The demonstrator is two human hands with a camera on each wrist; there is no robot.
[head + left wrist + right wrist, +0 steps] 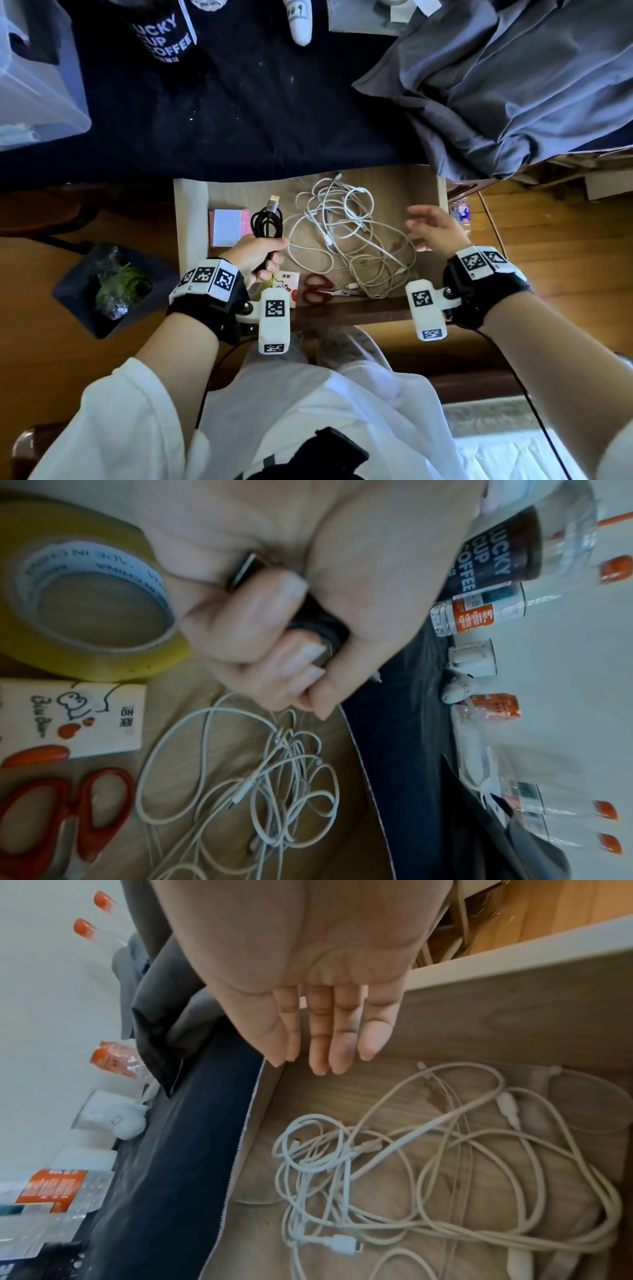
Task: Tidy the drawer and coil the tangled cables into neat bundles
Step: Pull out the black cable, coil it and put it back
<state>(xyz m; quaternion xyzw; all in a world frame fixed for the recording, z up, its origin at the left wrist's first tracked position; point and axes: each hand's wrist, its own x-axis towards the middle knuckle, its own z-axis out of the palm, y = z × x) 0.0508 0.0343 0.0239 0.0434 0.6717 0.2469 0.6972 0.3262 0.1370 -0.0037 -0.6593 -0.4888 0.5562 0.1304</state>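
An open wooden drawer [426, 192] sits below the desk edge. My left hand [262, 255] grips a coiled black cable [266, 222] over the drawer's left part; its silver plug points away from me. In the left wrist view my curled fingers [274, 615] wrap the black cable [318, 623]. A tangle of white cables [346, 236] fills the drawer's middle and right, also seen as white cables [428, 1172] and white cables [260, 785]. My right hand [430, 228] hovers open above the tangle's right side, fingers [322, 1039] straight, holding nothing.
In the drawer lie red scissors [317, 289], pink and white sticky notes [227, 226], a small printed packet [73, 721] and a tape roll [85, 593]. A dark cloth covers the desk [239, 113], with a coffee cup [161, 31] and grey fabric [507, 85]. A bin [113, 287] stands left.
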